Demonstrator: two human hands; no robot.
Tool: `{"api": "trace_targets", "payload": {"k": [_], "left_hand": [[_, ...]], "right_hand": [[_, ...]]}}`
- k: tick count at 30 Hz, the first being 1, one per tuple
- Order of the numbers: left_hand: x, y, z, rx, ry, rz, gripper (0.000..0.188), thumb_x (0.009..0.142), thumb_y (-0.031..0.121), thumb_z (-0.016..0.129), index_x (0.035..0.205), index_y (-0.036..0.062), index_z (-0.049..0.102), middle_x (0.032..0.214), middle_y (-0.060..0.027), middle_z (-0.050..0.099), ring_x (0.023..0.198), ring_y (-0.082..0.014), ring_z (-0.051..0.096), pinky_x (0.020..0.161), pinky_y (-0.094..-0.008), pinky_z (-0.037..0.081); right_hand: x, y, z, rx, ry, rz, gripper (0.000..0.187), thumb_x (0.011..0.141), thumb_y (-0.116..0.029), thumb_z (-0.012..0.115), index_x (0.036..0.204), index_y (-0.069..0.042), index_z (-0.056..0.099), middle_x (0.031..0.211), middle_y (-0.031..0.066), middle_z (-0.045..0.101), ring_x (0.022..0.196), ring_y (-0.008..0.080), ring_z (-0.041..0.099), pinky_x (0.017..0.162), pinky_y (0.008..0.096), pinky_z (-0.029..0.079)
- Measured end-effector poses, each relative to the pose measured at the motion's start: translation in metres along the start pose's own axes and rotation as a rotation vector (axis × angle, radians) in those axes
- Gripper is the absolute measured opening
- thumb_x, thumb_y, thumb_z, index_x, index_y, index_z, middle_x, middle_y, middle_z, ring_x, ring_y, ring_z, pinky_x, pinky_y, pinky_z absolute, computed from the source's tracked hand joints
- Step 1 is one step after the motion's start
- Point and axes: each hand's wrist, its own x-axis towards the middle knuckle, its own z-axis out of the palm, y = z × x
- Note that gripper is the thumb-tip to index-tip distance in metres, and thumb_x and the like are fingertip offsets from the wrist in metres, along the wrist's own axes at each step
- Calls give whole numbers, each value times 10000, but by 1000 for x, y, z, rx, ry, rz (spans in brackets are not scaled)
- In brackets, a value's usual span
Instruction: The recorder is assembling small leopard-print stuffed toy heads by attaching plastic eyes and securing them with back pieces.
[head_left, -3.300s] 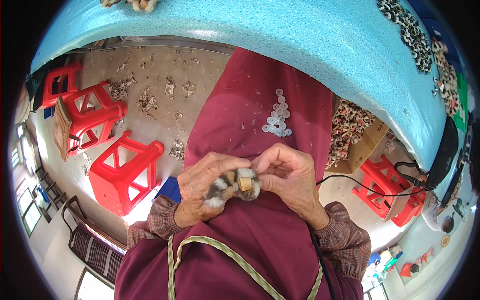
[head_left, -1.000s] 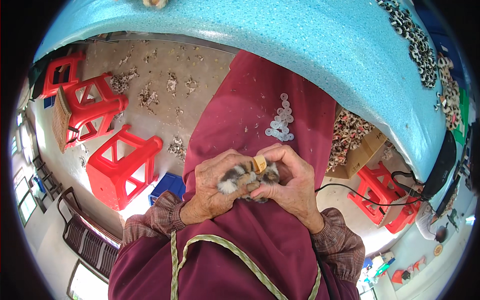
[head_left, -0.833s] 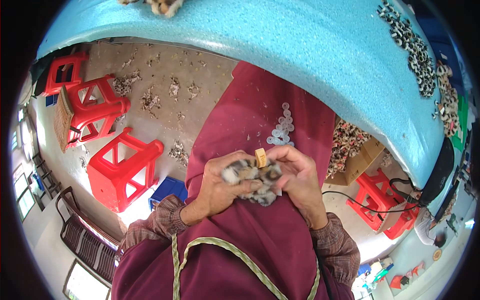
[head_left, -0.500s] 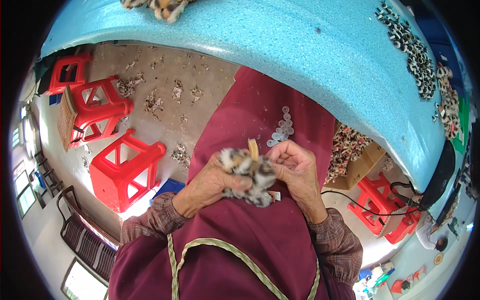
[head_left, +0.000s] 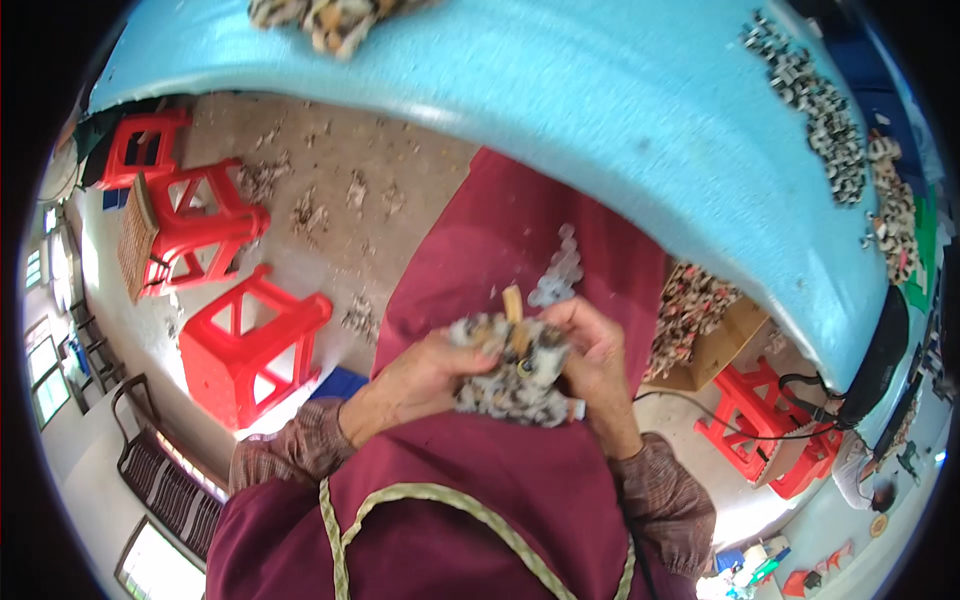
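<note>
Left hand [head_left: 425,375] grasping a spotted cream-tan-black furry fabric piece [head_left: 512,398], centre of frame.
Right hand [head_left: 602,360] touches its right edge, hold unclear. Positioning seems in hand; the next move likely needs steady support. Translucent plastic discs [head_left: 563,272] lie above.

Mottled black, white and tan fur piece [head_left: 510,397], center frame — maroon apron [head_left: 480,455], brown plaid sleeves [head_left: 300,450], red stools [head_left: 235,360] at left, turquoise table cover [head_left: 560,80] across the top.
</note>
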Motion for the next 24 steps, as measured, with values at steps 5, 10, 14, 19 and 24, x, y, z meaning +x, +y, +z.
{"api": "trace_targets", "payload": {"k": [5, 10, 14, 19, 24], "left_hand": [[3, -4, -18, -70, -14, -54, 388, 826, 65, 650, 1199, 32, 547, 1102, -48, 631, 1015, -188, 604, 931, -357, 471], [-3, -3, -12, -16, 87, -48, 378, 811, 66, 680, 1169, 18, 569, 1041, -32, 650, 957, -154, 619, 885, -330, 493], [-9, 2, -4, 201, -2, -11, 489, 778, 158, 742, 1191, -22, 550, 1052, -56, 645, 940, -130, 615, 873, -286, 488], [-8, 11, 5, 109, -120, 55, 467, 818, 204, 707, 1202, -12, 551, 1091, -60, 638, 987, -153, 610, 906, -312, 481], [-8, 12, 15, 141, 57, 5, 427, 900, 331, 597, 1170, 2, 575, 1087, -69, 636, 997, -161, 609, 895, -337, 497]], "right_hand": [[3, 10, -3, -29, -106, -55, 205, 859, -124, 664, 959, 17, 555, 905, 20, 586, 831, 71, 562, 732, 211, 460], [3, 12, -3, -104, -135, -31, 159, 857, -105, 657, 917, 3, 557, 906, 16, 582, 840, 73, 558, 752, 217, 456], [-3, 3, -1, 49, -67, -43, 91, 853, -44, 624, 872, -1, 545, 917, 33, 592, 836, 72, 561, 753, 213, 454], [7, 0, -2, 32, -16, 46, 55, 866, -31, 588, 898, 8, 565, 913, 45, 608, 841, 81, 567, 767, 222, 458], [21, -24, -4, 62, -59, 30, 190, 854, -63, 582, 1024, 21, 586, 898, 34, 619, 824, 76, 570, 746, 226, 461]]}}
